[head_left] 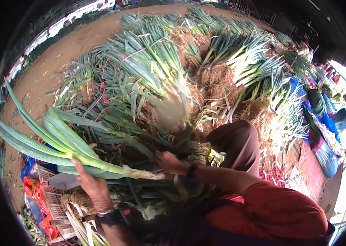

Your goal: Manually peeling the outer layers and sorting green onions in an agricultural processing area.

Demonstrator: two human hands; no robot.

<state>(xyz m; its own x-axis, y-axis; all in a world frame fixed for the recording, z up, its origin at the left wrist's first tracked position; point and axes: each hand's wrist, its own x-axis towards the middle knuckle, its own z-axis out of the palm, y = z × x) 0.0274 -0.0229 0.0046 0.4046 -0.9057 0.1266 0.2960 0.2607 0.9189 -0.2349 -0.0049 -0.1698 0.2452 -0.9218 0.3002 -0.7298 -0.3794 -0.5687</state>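
heap: huge pile of bundled leeks (pixel 189 69) lying on the dirt ground (pixel 58 61), lots of them tied with pink string, roots and white shanks mostly showing toward the heap's right side. That's what I'm working off, right in front of my knee (pixel 238 143).

leek in hand: one big leek (pixel 74 153) held up over the near left edge of the heap, above the plastic crates (pixel 52 197) by my left side.

which way it points: long axis runs roughly level, left to right. Green leaves fan out toward the left, white root end (pixel 156 175) points right, toward my other hand.

left hand (pixel 91 184): my grip is clenched from below around the pale shank, about where the green starts. Feels like the right spot, I reckon, since the leafy end is heavy and would droop if I held it further right.

right hand (pixel 169 160): at the root end, blurry, so I can't tell if it's pinching anything or just touching.

doing it well: I'd keep the shank steady and level, and only work the root tip with the right.
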